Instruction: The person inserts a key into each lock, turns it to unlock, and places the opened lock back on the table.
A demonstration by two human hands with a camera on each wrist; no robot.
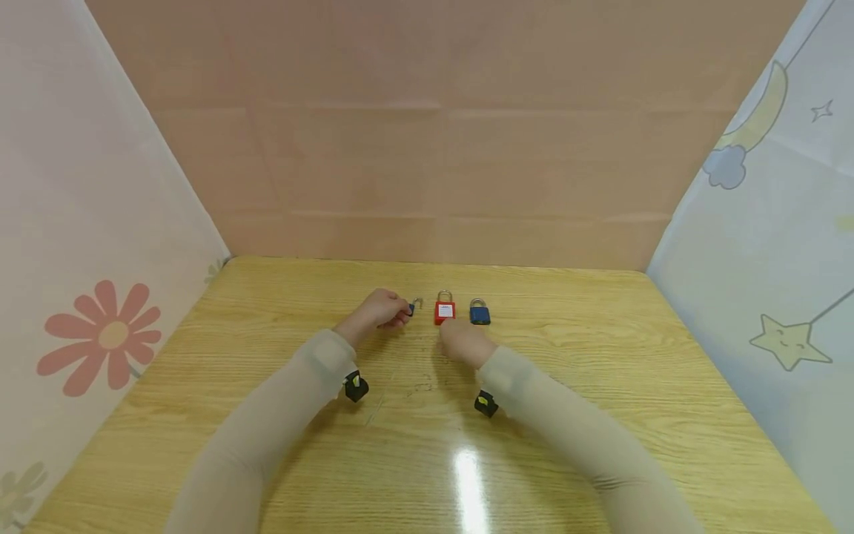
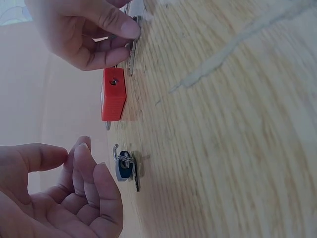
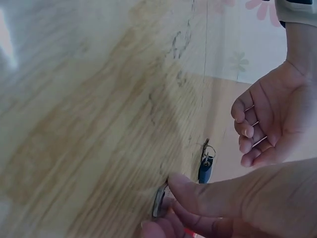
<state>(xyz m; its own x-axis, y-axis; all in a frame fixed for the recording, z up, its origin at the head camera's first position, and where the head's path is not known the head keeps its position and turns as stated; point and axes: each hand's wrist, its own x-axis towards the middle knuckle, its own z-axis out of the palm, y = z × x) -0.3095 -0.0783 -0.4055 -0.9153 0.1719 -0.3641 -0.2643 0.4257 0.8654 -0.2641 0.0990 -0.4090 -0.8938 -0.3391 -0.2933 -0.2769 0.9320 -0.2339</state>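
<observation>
My left hand hovers beside the small blue padlock, its fingers loosely bent with nothing between them. In the left wrist view that padlock lies on the table with its shackle raised open, and a ring with a key hangs at its keyhole end. My right hand is just in front of the red padlock. Between thumb and fingers it pinches a flat silver key. The red padlock shows its keyhole toward me in the left wrist view.
To the right of the red padlock lies a larger blue padlock with its shackle closed. The wooden table meets a plain backdrop behind, with patterned cloth on both sides. Dark scuff marks run across the tabletop between the arms.
</observation>
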